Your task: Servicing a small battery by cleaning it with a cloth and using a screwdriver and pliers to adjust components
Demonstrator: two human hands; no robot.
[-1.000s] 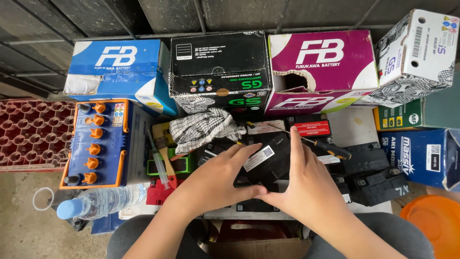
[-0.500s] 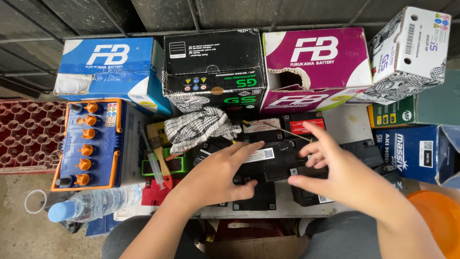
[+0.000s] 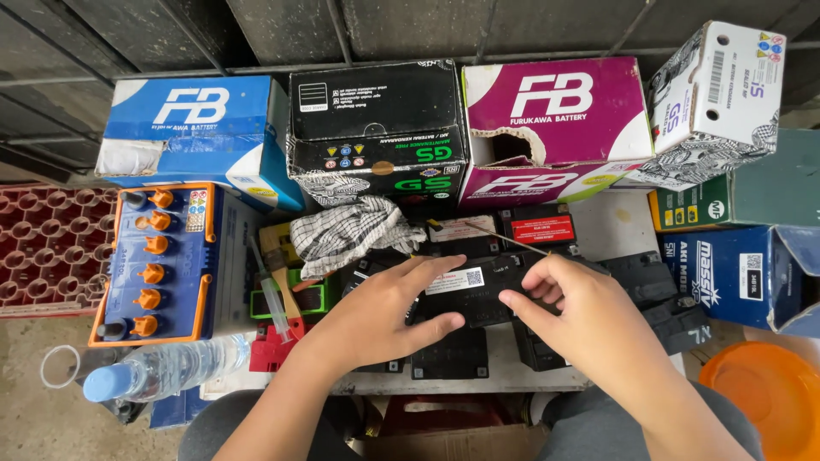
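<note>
Cardboard boxes line the back of a small white table (image 3: 615, 230): a blue box (image 3: 192, 137), a black box (image 3: 376, 119), a magenta box (image 3: 555, 119) and a white box (image 3: 722, 90). Several small black batteries cover the tabletop. The left hand (image 3: 380, 320) lies flat on the labelled battery (image 3: 474, 294) at the centre, palm down, fingers spread over its near edge. The right hand (image 3: 568, 307) sits at the battery's right end, fingers curled; whether it grips the case cannot be told. The hands are apart, one at each side. A checked rag (image 3: 346, 230) lies just behind the left hand. A blue battery with orange caps (image 3: 158, 260) stands at far left, a water bottle (image 3: 162, 376) in front of it. Work appears to be at the handling stage: the battery rests on the others, not yet lifted clear.
</note>
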